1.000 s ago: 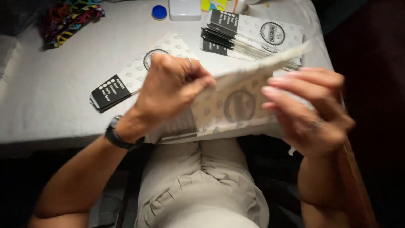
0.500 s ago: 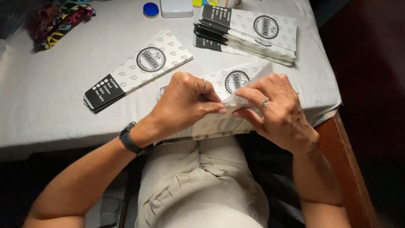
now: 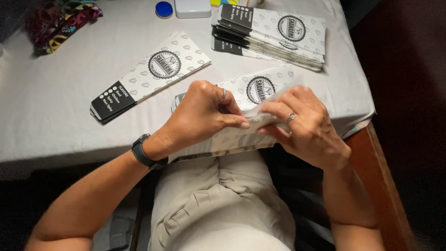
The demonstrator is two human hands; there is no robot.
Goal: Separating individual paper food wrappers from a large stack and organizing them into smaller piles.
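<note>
At lower centre of the frame, the person's lap sits against the near edge of the worktop [image 3: 55,107], which is covered by a white cloth. Just above it, the left hand [image 3: 202,114], a dark watch [image 3: 141,152] on its wrist, and the right hand [image 3: 304,125] both pinch the upper edge of a patterned paper sleeve [image 3: 237,138], thumbs and fingertips meeting at centre frame. A second sleeve [image 3: 260,88] lies flat beneath the hands. Left of centre, a single flat sleeve [image 3: 151,76] lies diagonally. At upper right rests a stack of sleeves [image 3: 274,35]. Along the top edge sit a blue cap [image 3: 164,9], a white box [image 3: 193,8] and, at upper left, a colourful fabric bundle [image 3: 58,21].
</note>
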